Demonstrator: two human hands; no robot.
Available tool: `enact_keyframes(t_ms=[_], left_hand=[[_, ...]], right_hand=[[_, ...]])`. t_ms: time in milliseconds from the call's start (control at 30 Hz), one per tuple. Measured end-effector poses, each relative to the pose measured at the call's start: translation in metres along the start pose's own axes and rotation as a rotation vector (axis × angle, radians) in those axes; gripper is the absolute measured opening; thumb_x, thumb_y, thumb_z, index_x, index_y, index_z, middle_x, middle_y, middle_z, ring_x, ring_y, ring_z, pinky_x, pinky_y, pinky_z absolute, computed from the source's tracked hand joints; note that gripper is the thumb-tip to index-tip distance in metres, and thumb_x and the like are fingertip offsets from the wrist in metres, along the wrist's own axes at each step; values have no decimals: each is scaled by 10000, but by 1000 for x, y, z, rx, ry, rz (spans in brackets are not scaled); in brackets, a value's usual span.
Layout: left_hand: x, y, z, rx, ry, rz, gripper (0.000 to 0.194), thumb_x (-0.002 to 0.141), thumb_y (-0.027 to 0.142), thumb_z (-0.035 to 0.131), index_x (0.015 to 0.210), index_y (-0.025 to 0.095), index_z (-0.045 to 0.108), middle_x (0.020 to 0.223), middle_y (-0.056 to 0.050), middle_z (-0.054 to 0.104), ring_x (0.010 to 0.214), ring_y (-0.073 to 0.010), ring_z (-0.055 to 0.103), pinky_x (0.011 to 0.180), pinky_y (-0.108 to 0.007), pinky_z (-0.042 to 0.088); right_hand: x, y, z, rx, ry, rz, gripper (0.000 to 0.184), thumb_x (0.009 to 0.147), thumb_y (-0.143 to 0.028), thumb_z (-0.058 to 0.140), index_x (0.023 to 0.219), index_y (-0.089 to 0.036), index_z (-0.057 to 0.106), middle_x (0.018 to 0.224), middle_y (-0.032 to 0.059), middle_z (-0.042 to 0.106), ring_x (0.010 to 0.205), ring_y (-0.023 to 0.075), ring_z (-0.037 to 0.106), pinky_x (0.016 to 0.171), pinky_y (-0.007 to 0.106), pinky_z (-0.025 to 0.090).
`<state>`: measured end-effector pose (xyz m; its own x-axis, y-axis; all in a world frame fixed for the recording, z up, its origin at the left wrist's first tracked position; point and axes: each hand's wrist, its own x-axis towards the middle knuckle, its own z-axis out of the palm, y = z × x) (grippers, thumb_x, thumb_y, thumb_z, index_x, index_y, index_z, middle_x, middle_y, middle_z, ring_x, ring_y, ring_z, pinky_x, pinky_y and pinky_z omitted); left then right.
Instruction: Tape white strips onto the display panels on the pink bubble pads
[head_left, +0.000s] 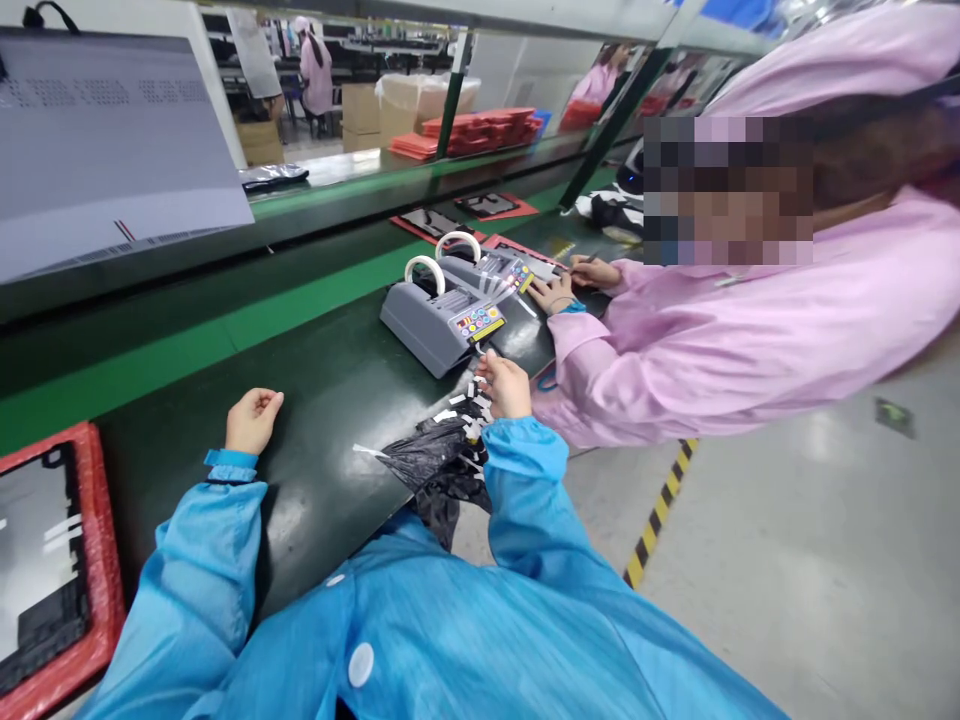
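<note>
My left hand (252, 420) rests on the dark bench top (330, 400) in a loose curl, with nothing in it that I can see. My right hand (505, 385) is closed at the front of the nearer grey tape dispenser (435, 318), fingers pinched by its outlet on a small strip that is hard to make out. Several cut white tape strips (465, 410) lie beside that hand on a black plastic bag (435, 455) hanging over the bench edge. Both my sleeves are blue.
A second tape dispenser (491, 268) stands behind the first. A co-worker in a pink coat (750, 330) leans over the bench at the right, hands (559, 290) on a dark panel. A red tray (90, 570) holding a panel sits at my left. Red trays (480, 130) are stacked beyond the conveyor.
</note>
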<state>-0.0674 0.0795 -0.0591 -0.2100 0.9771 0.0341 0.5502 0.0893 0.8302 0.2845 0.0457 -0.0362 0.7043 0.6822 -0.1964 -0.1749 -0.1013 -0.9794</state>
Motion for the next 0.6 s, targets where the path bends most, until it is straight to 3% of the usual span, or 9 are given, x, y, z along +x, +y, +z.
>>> enact_keyframes(t_ms=[167,333,467,600], left_hand=[[1,-1,1,-36,-23,2,206,631,389,576,656,185,576,561,26,545,519,-103,473,545,-221,404],[0,1,0,-19,-31,8,216,625,409,568,651,194,568,551,24,550,521,-111,475,542,-227,409],[0,0,0,-29,-32,12,206,623,402,564,649,198,561,559,19,559,528,-114,487,545,-228,415],[0,-3,1,-46,-37,19,216,633,415,565,650,200,555,566,17,561,539,-119,501,549,-228,420]], right_hand=[[6,2,-1,16,40,95,419,626,-521,693,577,-189,441,509,-57,472,482,68,501,448,182,379],[9,5,0,84,-48,155,356,627,-497,679,639,-180,517,573,-23,549,503,78,532,471,196,404],[13,5,7,74,6,18,325,554,-435,709,622,-186,512,556,-26,532,530,98,520,497,221,379],[9,4,3,-19,100,-231,352,581,-522,619,633,-194,505,561,-22,513,562,114,488,537,250,375]])
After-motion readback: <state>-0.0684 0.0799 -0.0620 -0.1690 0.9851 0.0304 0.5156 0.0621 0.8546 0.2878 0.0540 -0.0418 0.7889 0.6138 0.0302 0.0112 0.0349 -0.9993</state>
